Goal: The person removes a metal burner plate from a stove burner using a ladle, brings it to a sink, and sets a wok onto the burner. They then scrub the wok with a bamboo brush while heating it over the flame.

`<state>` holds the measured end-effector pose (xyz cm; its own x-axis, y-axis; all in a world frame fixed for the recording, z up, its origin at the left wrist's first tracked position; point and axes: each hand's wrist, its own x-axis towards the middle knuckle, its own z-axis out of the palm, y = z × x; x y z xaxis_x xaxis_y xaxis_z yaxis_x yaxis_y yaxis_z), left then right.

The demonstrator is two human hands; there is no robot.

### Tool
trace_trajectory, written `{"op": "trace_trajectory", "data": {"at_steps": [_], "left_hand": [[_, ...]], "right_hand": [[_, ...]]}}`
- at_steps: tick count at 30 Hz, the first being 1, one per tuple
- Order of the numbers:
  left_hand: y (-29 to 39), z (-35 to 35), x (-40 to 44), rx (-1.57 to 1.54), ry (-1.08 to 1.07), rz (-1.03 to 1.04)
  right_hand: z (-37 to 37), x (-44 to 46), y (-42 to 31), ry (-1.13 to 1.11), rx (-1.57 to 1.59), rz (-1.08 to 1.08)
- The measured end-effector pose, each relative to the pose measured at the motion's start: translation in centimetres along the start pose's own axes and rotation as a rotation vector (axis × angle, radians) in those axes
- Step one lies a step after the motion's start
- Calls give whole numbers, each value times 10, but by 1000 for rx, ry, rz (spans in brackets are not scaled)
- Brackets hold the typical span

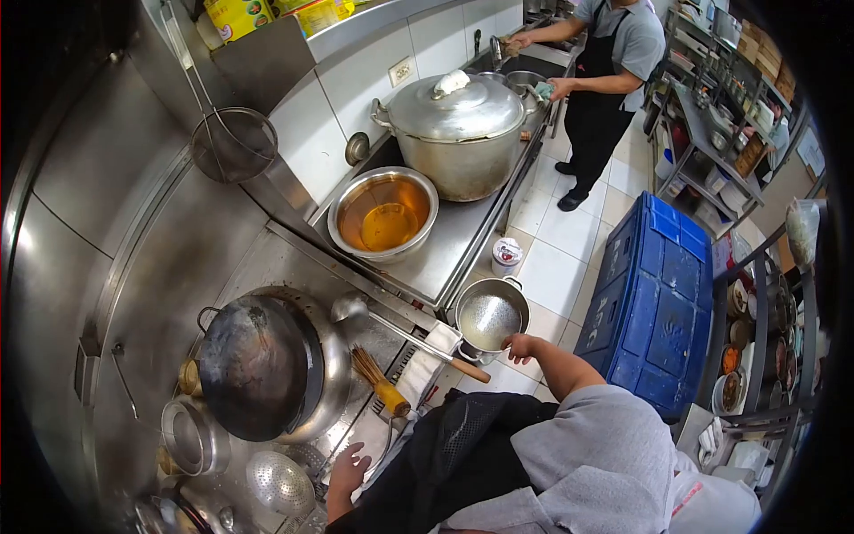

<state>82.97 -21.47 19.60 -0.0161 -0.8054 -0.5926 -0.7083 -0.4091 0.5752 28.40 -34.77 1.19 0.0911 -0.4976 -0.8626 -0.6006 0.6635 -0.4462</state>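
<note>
My left hand [348, 470] is low in the view at the stove's front edge. Its fingers are apart, with nothing in them, beside a thin curved metal pipe. A perforated skimmer [279, 482] lies to its left. My right hand [519, 348] reaches out over the near right rim of a two-handled metal pot [490, 316], fingers loosely bent and apart. I see nothing in it, and whether it touches the rim is unclear. The pot contains a thin, pale liquid. Beside it, a ladle [405, 335] with a wooden handle lies across the stove edge, near a bamboo brush [381, 383].
A dark wok [261, 368] rests on the stove. On the counter stand a bowl of amber liquid [389, 226] and a big lidded pot [460, 136]. A blue chest [647, 307] stands at right. Another person [610, 80] works at the sink. A wire strainer [234, 145] hangs at left.
</note>
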Motion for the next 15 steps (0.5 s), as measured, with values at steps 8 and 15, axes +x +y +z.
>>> {"op": "trace_trajectory", "data": {"at_steps": [8, 15], "left_hand": [[-44, -43, 27, 44, 299, 155], [4, -130, -31, -144, 849, 175]], "right_hand": [[-1, 1, 30, -31, 10, 34], [-17, -8, 30, 39, 309, 6]]}}
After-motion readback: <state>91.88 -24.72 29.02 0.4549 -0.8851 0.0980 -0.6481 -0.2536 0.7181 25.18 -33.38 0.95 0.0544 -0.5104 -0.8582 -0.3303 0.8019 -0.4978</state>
